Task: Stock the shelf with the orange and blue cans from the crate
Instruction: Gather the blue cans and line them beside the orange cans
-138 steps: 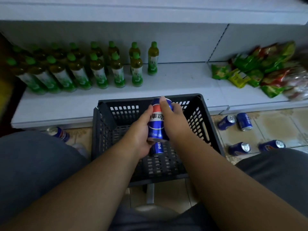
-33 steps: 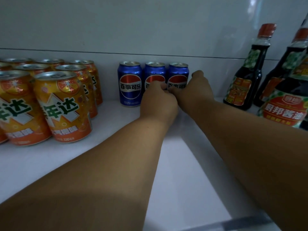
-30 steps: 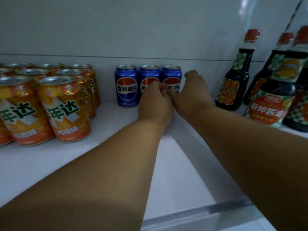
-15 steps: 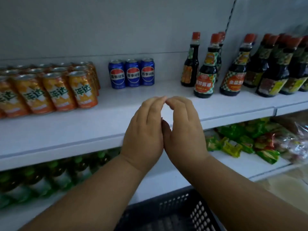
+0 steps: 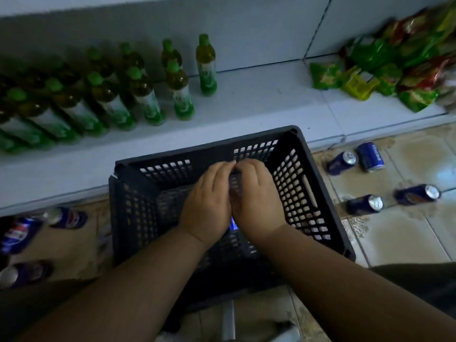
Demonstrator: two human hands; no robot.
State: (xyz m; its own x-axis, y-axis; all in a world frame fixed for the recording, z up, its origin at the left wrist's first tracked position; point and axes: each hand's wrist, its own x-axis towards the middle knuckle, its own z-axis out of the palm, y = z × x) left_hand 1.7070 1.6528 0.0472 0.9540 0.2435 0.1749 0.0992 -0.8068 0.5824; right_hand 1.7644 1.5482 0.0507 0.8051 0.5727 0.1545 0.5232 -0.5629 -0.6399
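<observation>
Both hands — left hand (image 5: 206,206) and right hand (image 5: 256,201) — reach into the crate (image 5: 308,193) side by side, holding nothing I can see, with a blue can (image 5: 233,224) just under them — more lie on the floor.

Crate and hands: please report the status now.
Left hand and right hand together inside crate, empty. Blue can just visible beneath them. Nothing blocking.

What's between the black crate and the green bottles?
Only bare white shelf lies between the crate and the green bottles, seen in the head view.
</observation>
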